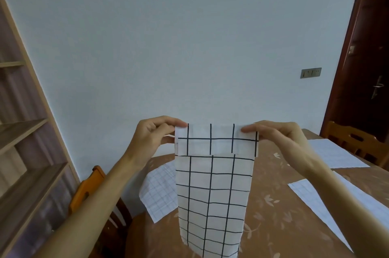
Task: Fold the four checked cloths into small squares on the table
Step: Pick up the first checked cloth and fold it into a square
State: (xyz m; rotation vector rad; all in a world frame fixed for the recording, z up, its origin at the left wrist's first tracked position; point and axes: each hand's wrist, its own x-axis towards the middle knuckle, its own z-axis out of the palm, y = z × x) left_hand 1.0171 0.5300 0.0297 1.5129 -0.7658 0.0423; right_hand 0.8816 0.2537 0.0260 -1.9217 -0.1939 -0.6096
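held cloth (212, 194) bottom edge cut off

Wooden shelf unit (23, 131) far left. Orange chair (89, 186) near left; second chair (345, 134) far right. Dark door (368, 51) right, switch plate (310, 72) on pale wall (168, 36).

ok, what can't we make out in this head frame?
Head view only.
held cloth: lower end cut off by bottom edge.
left cloth: right part hidden behind held cloth.
near-right cloth: crossed by right forearm, runs off right edge.
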